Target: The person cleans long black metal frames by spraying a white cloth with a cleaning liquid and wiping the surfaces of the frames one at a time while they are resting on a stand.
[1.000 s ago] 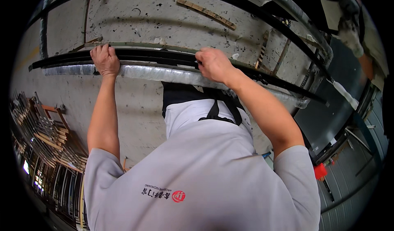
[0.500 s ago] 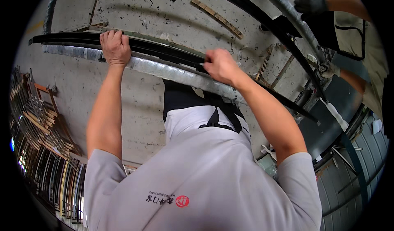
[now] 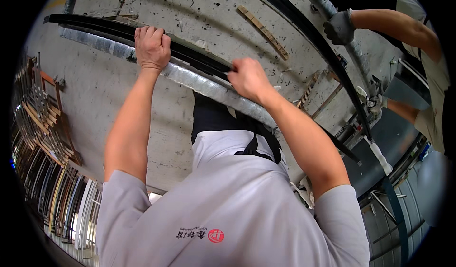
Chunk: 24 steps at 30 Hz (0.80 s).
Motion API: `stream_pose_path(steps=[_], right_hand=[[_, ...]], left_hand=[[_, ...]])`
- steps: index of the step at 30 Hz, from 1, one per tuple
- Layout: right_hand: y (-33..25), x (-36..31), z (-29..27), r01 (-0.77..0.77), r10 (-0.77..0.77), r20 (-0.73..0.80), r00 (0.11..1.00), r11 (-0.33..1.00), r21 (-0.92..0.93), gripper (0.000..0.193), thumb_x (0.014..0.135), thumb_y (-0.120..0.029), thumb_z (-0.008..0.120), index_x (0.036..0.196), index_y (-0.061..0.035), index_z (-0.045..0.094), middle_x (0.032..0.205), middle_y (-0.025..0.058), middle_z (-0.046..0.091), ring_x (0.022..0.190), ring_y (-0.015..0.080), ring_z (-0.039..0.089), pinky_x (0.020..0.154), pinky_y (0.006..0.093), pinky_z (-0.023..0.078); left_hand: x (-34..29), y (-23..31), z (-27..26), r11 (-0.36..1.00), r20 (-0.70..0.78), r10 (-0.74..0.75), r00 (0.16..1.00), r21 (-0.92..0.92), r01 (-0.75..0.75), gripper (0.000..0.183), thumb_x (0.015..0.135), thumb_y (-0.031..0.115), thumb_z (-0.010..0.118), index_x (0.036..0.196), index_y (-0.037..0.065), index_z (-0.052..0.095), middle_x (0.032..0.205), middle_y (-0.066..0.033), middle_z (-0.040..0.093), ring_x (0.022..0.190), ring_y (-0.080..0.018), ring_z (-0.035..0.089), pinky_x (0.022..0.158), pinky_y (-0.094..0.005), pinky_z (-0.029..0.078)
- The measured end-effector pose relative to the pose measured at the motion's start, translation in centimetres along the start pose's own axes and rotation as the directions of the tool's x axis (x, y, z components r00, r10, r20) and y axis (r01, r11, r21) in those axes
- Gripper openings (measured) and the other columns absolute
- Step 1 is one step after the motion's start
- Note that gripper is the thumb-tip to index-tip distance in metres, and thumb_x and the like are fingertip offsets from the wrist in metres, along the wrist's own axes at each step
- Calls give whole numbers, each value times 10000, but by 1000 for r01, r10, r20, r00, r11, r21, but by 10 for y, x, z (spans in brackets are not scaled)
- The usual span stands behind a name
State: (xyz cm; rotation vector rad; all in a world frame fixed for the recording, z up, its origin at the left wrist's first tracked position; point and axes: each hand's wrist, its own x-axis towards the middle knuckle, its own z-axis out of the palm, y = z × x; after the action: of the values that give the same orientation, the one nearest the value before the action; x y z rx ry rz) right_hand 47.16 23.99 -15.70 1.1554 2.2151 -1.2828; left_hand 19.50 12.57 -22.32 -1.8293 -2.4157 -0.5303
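A long, narrow black bar [image 3: 192, 55] lies along the far side of a silvery film-wrapped rail [image 3: 194, 80]. Above the rail, the left hand [image 3: 152, 48] has its grip closed over the bar; farther right along it, the right hand's [image 3: 249, 79] blurred grip cannot be told.

A grey short-sleeved T-shirt [image 3: 237, 196] is worn, marked with a red emblem [image 3: 216, 235] and black lettering [image 3: 191, 234], above white waist cloth [image 3: 211, 142], a black strap [image 3: 251, 148] and black lower garment [image 3: 207, 115].

Black profile [image 3: 195, 59], silvery rail [image 3: 194, 78], dark-spattered floor [image 3: 209, 18] — glove [image 3: 341, 28] apparently grey
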Motion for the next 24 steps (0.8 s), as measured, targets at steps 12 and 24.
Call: stream_pose_path(steps=[12,24], right_hand=[[-34,22,10,-16,16,14,1000,1000,0,195,803,-164,647,876,15,669,898,262,684,911,433,661,835,517,527],[19,-33,-9,-280,301,82,950,939,-201,213,802,-186,657,850,22,647,816,256,668,856,444,660,799,518,524]], left_hand=[[1,2,-1,999,21,-34,999,8,34,192,821,180,593,900,28,679,920,-107,641,956,-310,573,951,-437,416],[-3,-1,-2,994,-18,-83,996,-69,81,126,777,179,616,744,57,618,814,-106,600,896,-300,570,952,-441,423]])
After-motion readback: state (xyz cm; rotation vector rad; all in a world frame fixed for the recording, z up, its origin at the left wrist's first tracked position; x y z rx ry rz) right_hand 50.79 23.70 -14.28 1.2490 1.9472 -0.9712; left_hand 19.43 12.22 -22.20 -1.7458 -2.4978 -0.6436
